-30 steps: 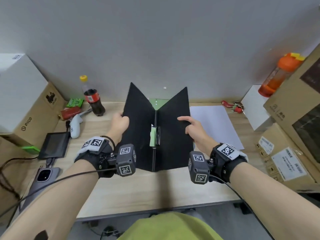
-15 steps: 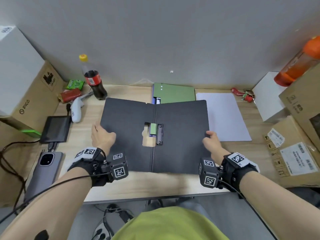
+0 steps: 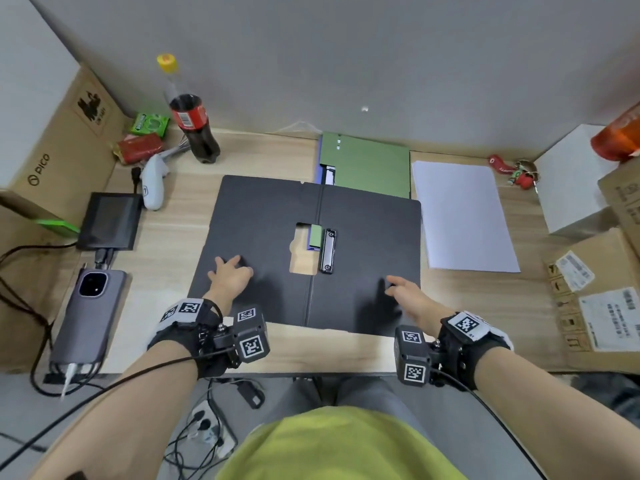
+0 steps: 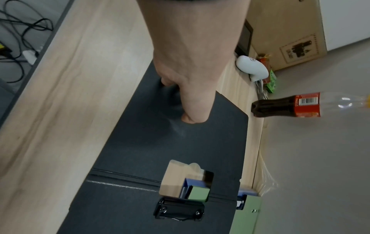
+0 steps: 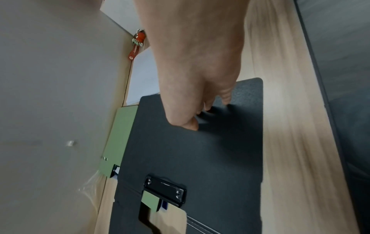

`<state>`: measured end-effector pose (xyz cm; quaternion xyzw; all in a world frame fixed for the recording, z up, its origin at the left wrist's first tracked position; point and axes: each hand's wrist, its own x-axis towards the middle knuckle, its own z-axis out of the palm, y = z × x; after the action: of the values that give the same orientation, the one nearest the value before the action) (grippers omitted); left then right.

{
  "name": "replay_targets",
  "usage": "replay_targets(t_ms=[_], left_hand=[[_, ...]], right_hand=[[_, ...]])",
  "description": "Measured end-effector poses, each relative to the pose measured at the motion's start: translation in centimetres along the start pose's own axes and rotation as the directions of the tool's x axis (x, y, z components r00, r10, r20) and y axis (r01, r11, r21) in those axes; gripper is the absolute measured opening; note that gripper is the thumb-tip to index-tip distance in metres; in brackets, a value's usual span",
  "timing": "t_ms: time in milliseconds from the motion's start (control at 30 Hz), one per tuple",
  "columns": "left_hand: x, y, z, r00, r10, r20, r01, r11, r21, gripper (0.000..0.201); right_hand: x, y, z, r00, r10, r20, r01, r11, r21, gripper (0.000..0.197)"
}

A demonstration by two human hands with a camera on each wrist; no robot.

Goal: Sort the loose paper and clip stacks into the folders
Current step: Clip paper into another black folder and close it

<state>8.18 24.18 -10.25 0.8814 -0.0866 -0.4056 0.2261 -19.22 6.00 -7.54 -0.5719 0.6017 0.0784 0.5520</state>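
Pale wood-grain desk (image 3: 166, 237) against a grey wall, mid-frame. Black folder (image 3: 367, 237) now spread fully flat on it — half a second ago gripped at both outer edges, a second ago stood up in a V. Left hand (image 3: 230, 277) resting on the left leaf, fingers straight, holding nothing; right hand (image 3: 407, 294) over the right leaf — relaxed, fingertips (image 5: 192, 125) touching. Matte grainy covers, rounded corners, black metal clip (image 3: 327, 251) beside the spine cut-out. Green folder (image 3: 367, 164) partly beneath, upper centre; white paper stack (image 3: 464, 216) just right.
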Motion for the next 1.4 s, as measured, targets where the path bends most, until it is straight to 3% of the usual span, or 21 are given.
replay_targets(t_ms=[167,467,633,767,900,1033,1133,1200,1300,1400], left_hand=[[0.0,-0.3,0.2,1.0,-0.011,-0.009,0.011,1.0,-0.014,0.059],[-1.6,2.2,0.5,0.993,-0.095,-0.064,0.091,0.994,-0.061,0.061],[-2.9,8.1,3.3,0.995,0.081,-0.057,-0.09,0.978,-0.188,0.053],[-4.5,14.8,7.8,0.965,0.226,0.133,-0.184,0.945,-0.27,0.043],[-6.1,19.2,12.9,0.912,0.259,0.318,-0.178,0.948,-0.264,0.04],[-7.1,22.2,17.6,0.882,0.233,0.409,-0.118,0.951,-0.287,0.039],[-7.3,23.9,20.5,0.875,0.2,0.441,-0.055,0.946,-0.32,0.033],[-7.2,24.9,22.0,0.866,0.179,0.467,-0.014,0.942,-0.335,0.022],[-7.1,25.9,23.9,0.875,0.138,0.465,0.031,0.94,-0.339,0.033],[-7.1,26.4,24.9,0.897,0.095,0.433,0.054,0.946,-0.319,0.026]], right_hand=[[0.9,0.0,-0.2,1.0,-0.021,0.021,0.022,0.998,-0.055,0.047],[0.7,0.0,0.6,0.982,-0.056,0.18,0.082,0.987,-0.139,0.046],[0.9,0.4,-2.4,0.974,-0.09,0.208,0.103,0.993,-0.052,0.044],[1.2,1.6,-5.7,0.965,-0.056,0.255,0.029,0.994,0.108,0.038],[1.9,3.4,-10.7,0.978,-0.03,0.206,0.001,0.99,0.138,0.032],[3.5,5.4,-17.1,0.999,-0.036,0.041,0.027,0.979,0.2,0.028],[5.2,6.4,-21.3,0.996,-0.02,-0.091,0.037,0.981,0.191,0.038],[6.2,6.6,-23.1,0.995,-0.032,-0.099,0.045,0.989,0.137,0.045],[7.3,6.6,-24.5,0.994,-0.058,-0.093,0.065,0.995,0.07,0.054],[8.4,6.5,-24.8,0.99,-0.114,-0.079,0.11,0.992,-0.06,0.058]])
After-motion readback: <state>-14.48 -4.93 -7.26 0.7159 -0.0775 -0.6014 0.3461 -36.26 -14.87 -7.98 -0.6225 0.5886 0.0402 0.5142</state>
